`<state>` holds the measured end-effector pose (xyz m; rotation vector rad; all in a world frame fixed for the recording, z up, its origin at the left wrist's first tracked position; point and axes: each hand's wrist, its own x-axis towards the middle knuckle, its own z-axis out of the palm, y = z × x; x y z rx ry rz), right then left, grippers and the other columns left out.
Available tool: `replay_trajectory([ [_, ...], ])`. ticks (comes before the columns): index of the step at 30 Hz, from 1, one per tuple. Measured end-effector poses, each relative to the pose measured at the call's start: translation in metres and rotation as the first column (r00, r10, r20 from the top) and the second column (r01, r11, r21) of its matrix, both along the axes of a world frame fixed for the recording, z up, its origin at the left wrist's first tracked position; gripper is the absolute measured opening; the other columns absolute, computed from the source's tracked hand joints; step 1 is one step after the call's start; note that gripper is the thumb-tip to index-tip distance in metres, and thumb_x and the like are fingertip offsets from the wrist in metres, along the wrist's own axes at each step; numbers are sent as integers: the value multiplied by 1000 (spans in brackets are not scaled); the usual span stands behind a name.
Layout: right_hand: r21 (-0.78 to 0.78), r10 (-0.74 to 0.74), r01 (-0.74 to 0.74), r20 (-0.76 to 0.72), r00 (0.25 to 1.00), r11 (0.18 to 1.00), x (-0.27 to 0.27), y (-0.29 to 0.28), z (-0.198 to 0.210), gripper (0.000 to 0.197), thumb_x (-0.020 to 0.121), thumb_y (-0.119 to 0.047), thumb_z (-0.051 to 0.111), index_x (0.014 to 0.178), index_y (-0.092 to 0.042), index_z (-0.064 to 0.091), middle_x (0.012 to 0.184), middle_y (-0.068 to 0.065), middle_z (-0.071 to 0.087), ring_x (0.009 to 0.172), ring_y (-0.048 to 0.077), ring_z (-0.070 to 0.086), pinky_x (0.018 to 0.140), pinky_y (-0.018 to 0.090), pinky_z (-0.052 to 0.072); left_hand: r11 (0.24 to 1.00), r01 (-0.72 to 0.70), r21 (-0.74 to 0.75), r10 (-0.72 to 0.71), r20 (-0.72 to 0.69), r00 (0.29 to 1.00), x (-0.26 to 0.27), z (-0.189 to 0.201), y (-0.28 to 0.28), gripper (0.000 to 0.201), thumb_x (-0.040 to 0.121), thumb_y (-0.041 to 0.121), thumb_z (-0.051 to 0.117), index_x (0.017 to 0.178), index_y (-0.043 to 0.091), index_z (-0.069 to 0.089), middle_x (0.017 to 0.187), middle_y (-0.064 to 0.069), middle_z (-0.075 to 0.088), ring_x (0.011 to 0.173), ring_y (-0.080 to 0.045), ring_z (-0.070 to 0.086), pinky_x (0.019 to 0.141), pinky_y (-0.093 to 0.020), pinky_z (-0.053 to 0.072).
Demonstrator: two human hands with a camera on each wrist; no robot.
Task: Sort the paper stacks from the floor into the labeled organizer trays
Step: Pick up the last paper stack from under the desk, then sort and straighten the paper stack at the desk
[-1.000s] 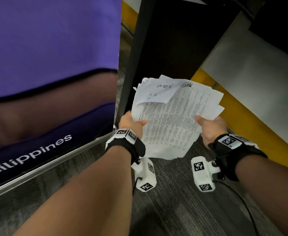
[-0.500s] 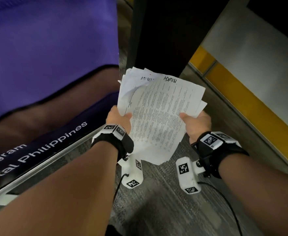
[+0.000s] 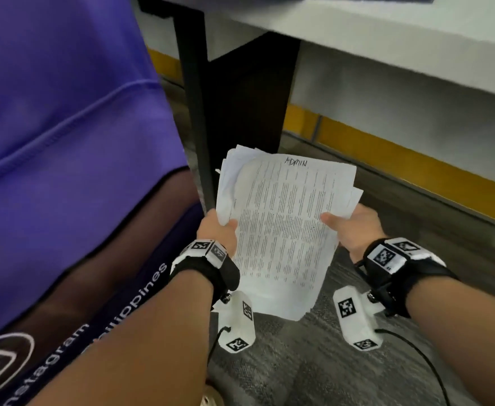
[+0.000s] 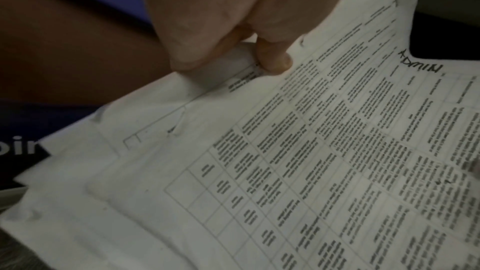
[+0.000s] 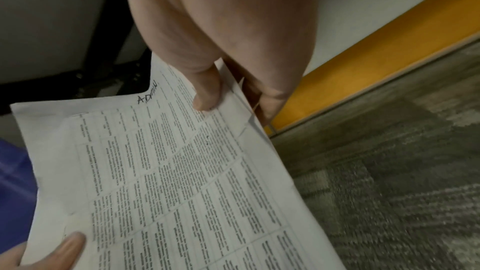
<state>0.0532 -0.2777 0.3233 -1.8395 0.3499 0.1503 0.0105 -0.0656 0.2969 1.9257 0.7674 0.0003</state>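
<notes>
A loose stack of printed papers [image 3: 281,230] is held up in front of me above the floor; its top sheet bears a handwritten "ADMIN" at the far edge. My left hand [image 3: 218,230] pinches the stack's left edge, thumb on top. My right hand [image 3: 348,227] pinches the right edge the same way. In the left wrist view the thumb [image 4: 272,59] presses on the paper stack [image 4: 311,161]. The right wrist view shows the thumb [image 5: 207,93] on the paper stack [image 5: 168,171], fingers underneath. No organizer trays are in view.
A black table leg [image 3: 196,112] and dark panel stand just beyond the papers, under a white tabletop [image 3: 386,39]. A yellow baseboard [image 3: 416,168] runs along the wall at right. Purple clothing [image 3: 64,112] fills the left. Grey carpet [image 3: 299,361] lies below.
Both hands have lifted the papers and squared them into a tidier stack, and the ADMIN sheet now lies flat on top. The view has tilted up, showing the tabletop.
</notes>
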Motion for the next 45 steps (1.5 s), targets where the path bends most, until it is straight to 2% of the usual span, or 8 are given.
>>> replay_trajectory([
  [12, -8, -3, 4, 151, 988, 1000, -111, -14, 125, 41, 84, -2, 67, 124, -7, 59, 123, 9, 64, 107, 26, 62, 92, 44, 51, 969, 241, 50, -246, 214, 945, -81, 117, 19, 27, 95, 16, 54, 119, 3, 59, 117, -13, 63, 103, -28, 58, 82, -27, 40],
  [21, 120, -57, 24, 280, 958, 993, -123, -43, 190, 42, 80, -1, 70, 120, -10, 61, 119, 9, 67, 107, 25, 63, 97, 52, 47, 925, 373, 79, -375, 364, 853, -83, 201, 5, 25, 93, 16, 56, 117, 12, 62, 108, -5, 66, 100, -23, 62, 88, -33, 48],
  [26, 116, -30, -8, 316, 948, 993, -111, -70, 216, 34, 78, -1, 71, 109, -15, 66, 111, 7, 70, 101, 26, 67, 94, 54, 49, 901, 429, 67, -415, 426, 804, -66, 227, -14, 12, 93, 13, 55, 102, 19, 60, 94, 0, 66, 79, -7, 61, 62, -17, 44],
  [29, 150, -33, -18, 336, 941, 989, -105, -74, 234, 36, 78, 5, 69, 110, -11, 66, 111, 11, 70, 100, 27, 67, 94, 53, 49, 903, 427, 52, -403, 448, 798, -60, 241, -15, 12, 93, 13, 56, 102, 20, 61, 102, -5, 69, 92, -19, 65, 79, -28, 48],
  [34, 149, -61, 11, 340, 939, 989, -96, -75, 265, 38, 80, 9, 66, 115, -4, 63, 112, 13, 68, 102, 32, 65, 92, 53, 50, 893, 450, 11, -401, 475, 783, -48, 262, -17, 10, 92, 14, 57, 97, 21, 63, 104, -8, 70, 97, -25, 66, 91, -41, 51],
  [37, 117, -113, 74, 375, 920, 990, -101, -81, 295, 31, 78, 3, 71, 105, -11, 66, 112, 12, 69, 100, 30, 66, 92, 54, 50, 883, 469, 25, -416, 507, 755, -48, 286, -30, 16, 93, 15, 56, 107, 13, 64, 105, -9, 70, 97, -26, 66, 90, -41, 52],
  [41, 91, -173, 147, 500, 848, 985, -119, -90, 350, 43, 79, 3, 70, 119, -7, 61, 119, 7, 65, 109, 26, 61, 97, 49, 49, 886, 455, 88, -411, 601, 685, -49, 336, -53, 24, 92, 17, 58, 114, 9, 62, 107, -10, 70, 98, -29, 66, 92, -48, 52],
  [45, 49, -230, 255, 619, 751, 966, -129, -103, 403, 46, 80, 0, 69, 124, -7, 57, 124, 10, 62, 116, 29, 58, 96, 49, 49, 882, 457, 113, -401, 689, 604, -51, 387, -80, 25, 94, 17, 55, 118, 10, 58, 112, -6, 65, 102, -24, 61, 94, -37, 48],
])
